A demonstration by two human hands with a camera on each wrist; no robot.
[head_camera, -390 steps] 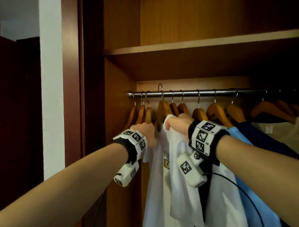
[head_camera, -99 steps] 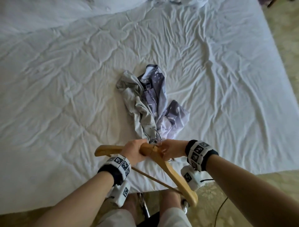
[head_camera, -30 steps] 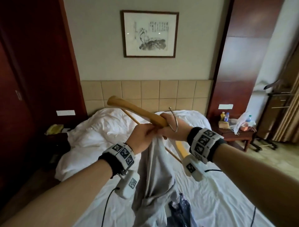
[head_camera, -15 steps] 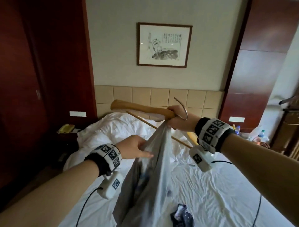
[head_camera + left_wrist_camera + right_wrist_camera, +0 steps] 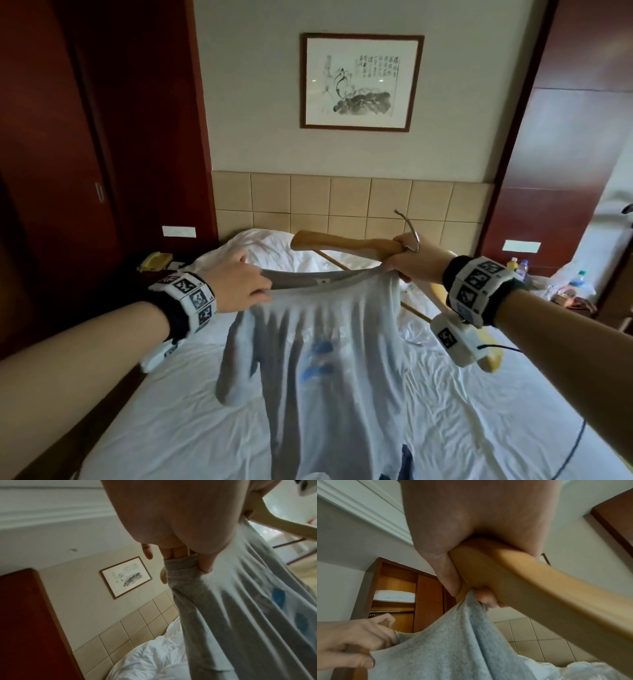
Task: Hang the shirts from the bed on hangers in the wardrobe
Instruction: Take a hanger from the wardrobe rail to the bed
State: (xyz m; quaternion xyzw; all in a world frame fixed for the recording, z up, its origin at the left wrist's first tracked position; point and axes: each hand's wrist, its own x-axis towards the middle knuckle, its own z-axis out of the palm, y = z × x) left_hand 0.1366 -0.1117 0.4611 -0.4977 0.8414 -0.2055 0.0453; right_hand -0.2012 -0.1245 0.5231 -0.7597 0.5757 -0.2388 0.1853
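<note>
Two hands hold one grey shirt [image 5: 329, 359] up in front of you, above the bed [image 5: 462, 428]. Your left hand [image 5: 236, 287] pinches the left side of its collar, thumb on the front of the cloth and fingers [image 5: 173, 553] behind. Your right hand [image 5: 416, 263] is curled around the neck of a wooden hanger [image 5: 346, 245] and pinches the right side of the collar against it. You stretch the collar wide between both hands, and the shirt hangs down with blue print on its chest. Behind the shirt, the hanger's metal hook [image 5: 409, 228] points up and its left arm reaches over the pillows. Farther back are the tiled headboard [image 5: 342, 202] and a framed picture [image 5: 361, 82] on the wall. The right wrist view shows the open wardrobe [image 5: 393, 595] far behind.
</note>
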